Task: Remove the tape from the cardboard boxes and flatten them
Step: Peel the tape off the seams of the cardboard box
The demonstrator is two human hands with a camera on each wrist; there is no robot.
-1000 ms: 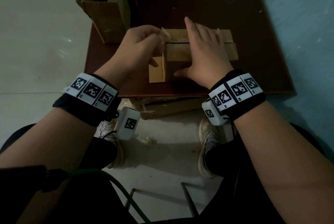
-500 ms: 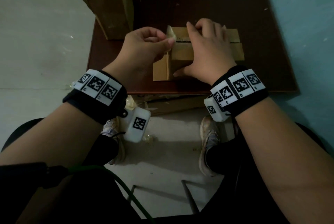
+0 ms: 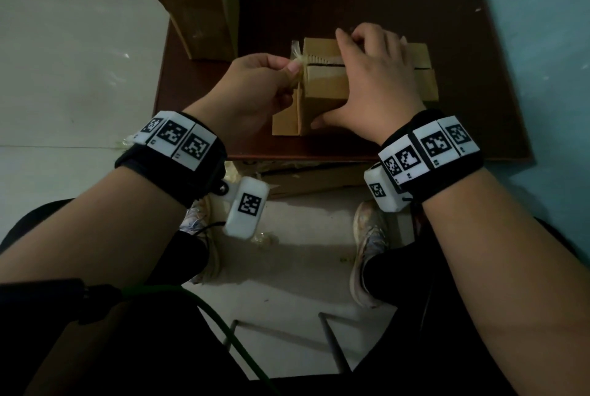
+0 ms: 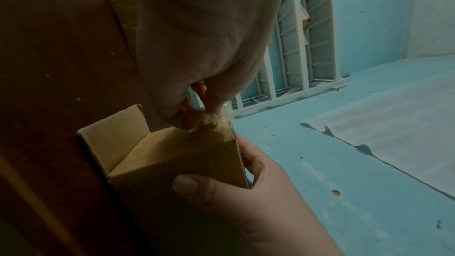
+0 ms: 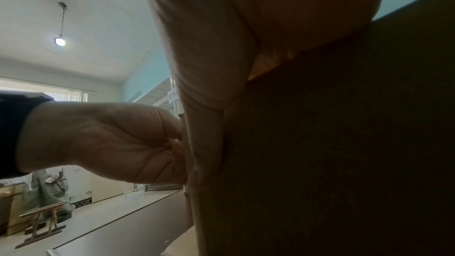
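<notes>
A small cardboard box lies on the near part of the dark brown surface, one end flap already open at its left. A crumpled end of clear tape is pinched between thumb and fingers of the left hand at the box's upper left corner. The box is clamped by the right hand, thumb on the near face and fingers curled over the far top edge. The strip along the top seam would best be drawn low and steadily leftward, close to the cardboard, so that it is not torn short. Firm downward pressure from the right hand is advised, lest the box be dragged along. A second, opened box stands at the far left.
</notes>
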